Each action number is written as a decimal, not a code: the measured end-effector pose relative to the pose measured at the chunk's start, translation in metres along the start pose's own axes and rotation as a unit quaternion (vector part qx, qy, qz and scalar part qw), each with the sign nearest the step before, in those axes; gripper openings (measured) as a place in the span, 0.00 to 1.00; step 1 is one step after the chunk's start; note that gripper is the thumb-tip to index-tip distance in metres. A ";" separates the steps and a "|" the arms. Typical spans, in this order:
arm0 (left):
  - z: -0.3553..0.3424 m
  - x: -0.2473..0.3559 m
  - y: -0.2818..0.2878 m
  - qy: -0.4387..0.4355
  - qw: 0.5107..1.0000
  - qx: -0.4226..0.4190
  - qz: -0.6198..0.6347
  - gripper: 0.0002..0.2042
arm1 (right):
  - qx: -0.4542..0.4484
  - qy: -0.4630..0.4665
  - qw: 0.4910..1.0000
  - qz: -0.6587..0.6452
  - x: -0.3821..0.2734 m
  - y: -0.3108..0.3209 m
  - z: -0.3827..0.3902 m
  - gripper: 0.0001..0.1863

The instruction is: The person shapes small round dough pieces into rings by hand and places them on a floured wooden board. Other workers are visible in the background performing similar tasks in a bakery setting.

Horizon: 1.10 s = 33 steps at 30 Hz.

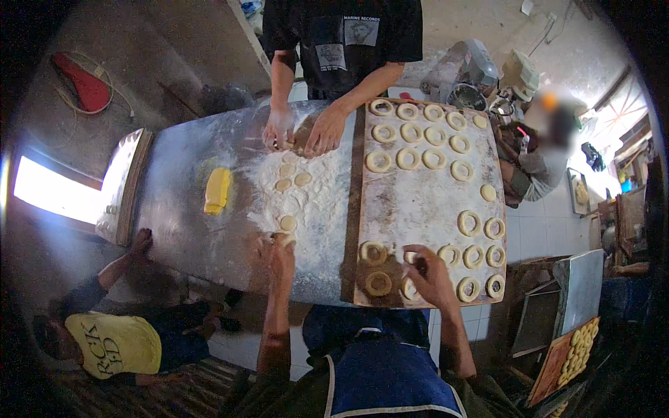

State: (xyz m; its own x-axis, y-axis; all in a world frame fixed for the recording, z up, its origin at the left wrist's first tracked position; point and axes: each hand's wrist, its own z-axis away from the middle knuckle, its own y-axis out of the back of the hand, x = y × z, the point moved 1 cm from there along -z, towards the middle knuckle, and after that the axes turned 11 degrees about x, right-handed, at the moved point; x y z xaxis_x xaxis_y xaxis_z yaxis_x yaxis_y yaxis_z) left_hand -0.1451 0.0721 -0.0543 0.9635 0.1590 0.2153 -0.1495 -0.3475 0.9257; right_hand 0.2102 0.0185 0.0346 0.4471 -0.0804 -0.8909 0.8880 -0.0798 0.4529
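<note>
My left hand (pixel 277 252) is over the near edge of the floured table, blurred by motion, just below a small round dough piece (pixel 287 223). Whether its fingers hold anything is unclear. Over the near part of a floured wooden board (pixel 428 198), my right hand (pixel 428 274) has its thumb and forefinger apart. A dough ring (pixel 410 288) lies partly hidden under it, with another dough piece (pixel 409 257) by the fingertips. More dough rings (pixel 470 223) lie in rows on the board. Several flat dough rounds (pixel 302 179) rest in the flour mid-table.
Across the table, a co-worker's hands (pixel 324 132) handle dough in the flour. A yellow block (pixel 217 190) lies left of the flour. Another person in a yellow shirt (pixel 115 345) is at lower left. A tray of rings (pixel 578 355) leans at lower right.
</note>
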 end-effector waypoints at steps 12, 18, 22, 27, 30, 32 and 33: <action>-0.002 0.033 0.049 0.221 0.744 -0.114 0.620 0.13 | -0.069 -0.005 0.995 -0.068 -0.041 -0.181 -0.049 0.22; -0.008 0.013 0.043 0.149 0.775 -0.152 0.595 0.11 | 0.018 -0.040 0.981 -0.190 -0.058 -0.204 -0.042 0.28; -0.002 0.012 0.026 0.208 0.678 -0.162 0.686 0.09 | -0.043 0.005 0.987 -0.156 -0.071 -0.194 -0.037 0.33; -0.001 0.025 0.024 0.240 0.380 -0.312 0.837 0.21 | -0.052 -0.114 0.930 -0.346 -0.057 -0.183 -0.046 0.19; -0.005 0.042 0.028 0.199 0.427 -0.280 0.836 0.22 | 0.018 -0.192 0.952 -0.237 -0.040 -0.182 -0.051 0.20; -0.007 0.057 0.026 0.196 0.416 -0.228 0.858 0.18 | 0.053 -0.217 0.971 -0.089 -0.032 -0.176 -0.048 0.25; -0.008 0.064 0.023 0.198 0.428 -0.224 0.853 0.17 | 0.069 -0.180 0.956 -0.221 -0.031 -0.171 -0.047 0.25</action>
State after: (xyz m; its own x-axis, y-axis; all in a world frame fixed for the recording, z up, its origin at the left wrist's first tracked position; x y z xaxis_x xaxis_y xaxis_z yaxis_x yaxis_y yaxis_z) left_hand -0.0888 0.0819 -0.0163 -0.7325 0.2022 0.6501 -0.6731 -0.0725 -0.7360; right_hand 0.0496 0.0813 -0.0168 -0.0567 -0.3442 -0.9372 0.9479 -0.3132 0.0577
